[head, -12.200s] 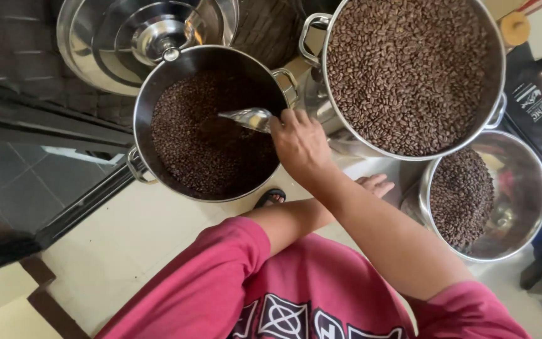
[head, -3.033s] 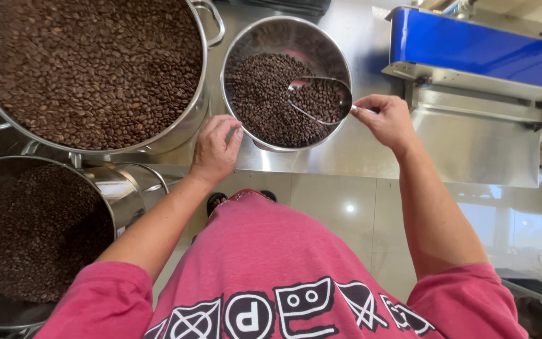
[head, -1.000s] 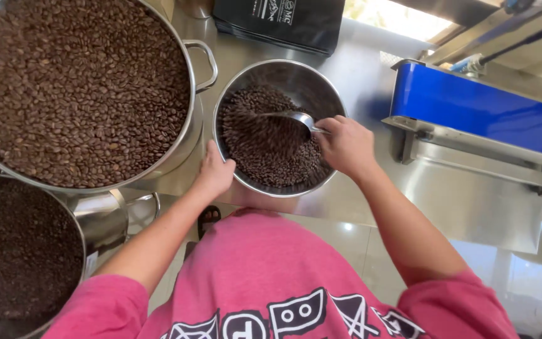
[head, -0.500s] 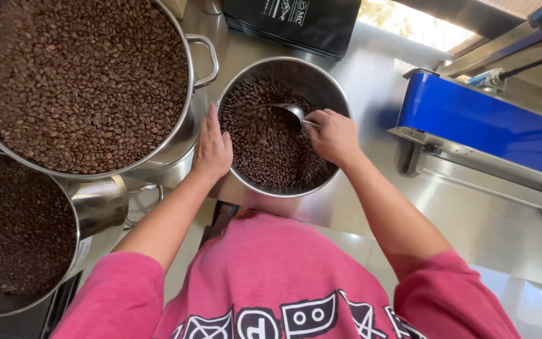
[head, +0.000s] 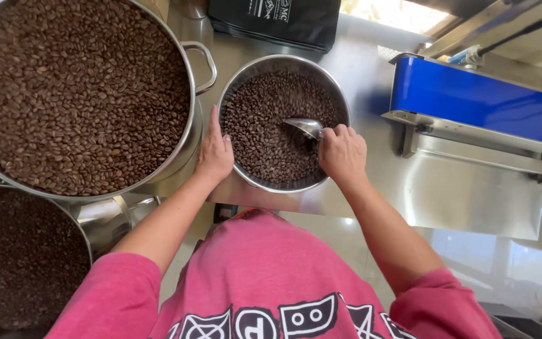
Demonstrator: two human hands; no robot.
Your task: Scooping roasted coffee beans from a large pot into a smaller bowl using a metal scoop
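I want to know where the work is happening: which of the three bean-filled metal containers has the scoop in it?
The small round bowl in the middle, between both hands; the right hand holds a metal scoop in its beans.

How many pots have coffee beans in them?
3: a big pot at top left, a smaller pot in the middle between both hands, another pot at bottom left, partly cut off.

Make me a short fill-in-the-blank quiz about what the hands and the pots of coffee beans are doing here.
1. The right hand holds a metal ____ in the small bowl of beans.
2. The left hand rests on the small bowl's ____.
3. The large pot beside the bowl is filled with coffee ____.
4. The machine on the counter's right is coloured ____.

Missing words: scoop; rim; beans; blue
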